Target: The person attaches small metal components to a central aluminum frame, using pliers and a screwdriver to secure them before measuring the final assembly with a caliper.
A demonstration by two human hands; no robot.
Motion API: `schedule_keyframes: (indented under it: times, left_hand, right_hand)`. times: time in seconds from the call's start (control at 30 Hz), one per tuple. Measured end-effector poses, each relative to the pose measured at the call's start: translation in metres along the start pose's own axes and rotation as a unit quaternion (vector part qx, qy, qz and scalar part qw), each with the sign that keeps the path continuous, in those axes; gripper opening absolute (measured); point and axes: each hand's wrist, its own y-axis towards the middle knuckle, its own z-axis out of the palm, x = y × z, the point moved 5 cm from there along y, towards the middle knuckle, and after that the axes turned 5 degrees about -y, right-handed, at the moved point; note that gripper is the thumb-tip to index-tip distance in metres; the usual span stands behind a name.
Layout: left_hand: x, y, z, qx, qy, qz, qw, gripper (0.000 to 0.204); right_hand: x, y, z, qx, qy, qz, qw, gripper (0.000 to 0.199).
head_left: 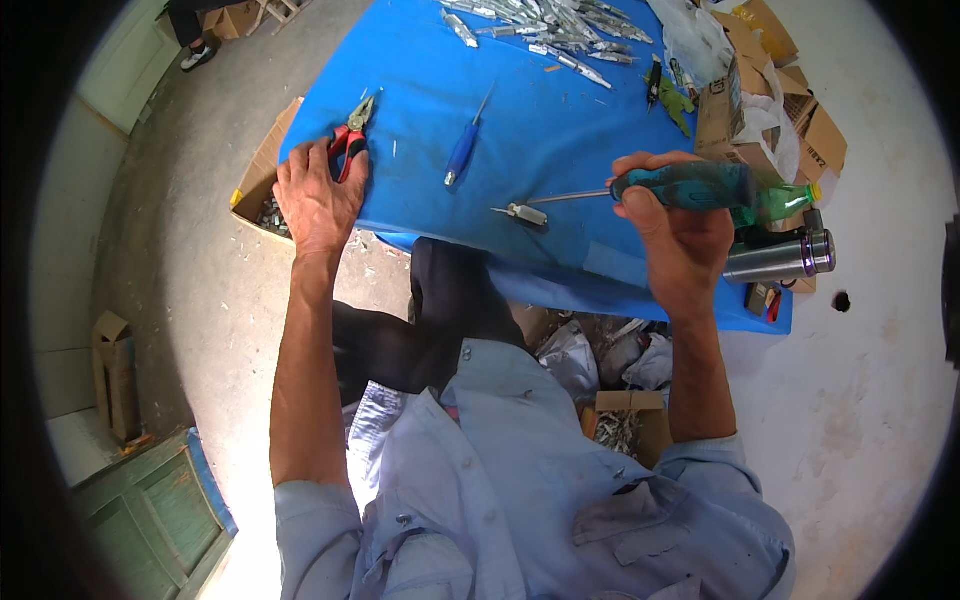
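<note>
My right hand [682, 235] is closed around the teal handle of a screwdriver [690, 186]. Its thin shaft points left, and the tip appears to touch a small part [524, 214] with a pale, clear body and a metal point, which lies near the cloth's front edge. At the table's left edge my left hand [320, 196] is curled over the red handles of a pair of pliers [351, 134], whose jaws point away from me. Between my hands lies a thin blue-handled screwdriver [462, 152], its tip pointing away.
Many slim metal-and-clear pieces [560, 28] are heaped at the far side of the blue cloth [400, 60]. To the right are a green bottle [780, 205], a steel flask [785, 257] and torn cardboard [725, 110]. An open box [262, 200] sits beside the table's left edge.
</note>
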Motion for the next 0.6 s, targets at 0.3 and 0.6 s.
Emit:
schedule_keyframes:
  times: [0.3, 0.6]
  left_hand:
    - [0.0, 0.0, -0.002, -0.01, -0.002, 0.009, 1.0, 0.06]
    - [-0.001, 0.0, -0.003, -0.013, 0.007, 0.005, 1.0, 0.06]
  right_hand:
    - [-0.007, -0.001, 0.013, 0.027, -0.029, -0.013, 0.999, 0.027]
    - [-0.009, 0.0, 0.018, 0.051, -0.025, -0.018, 0.998, 0.027]
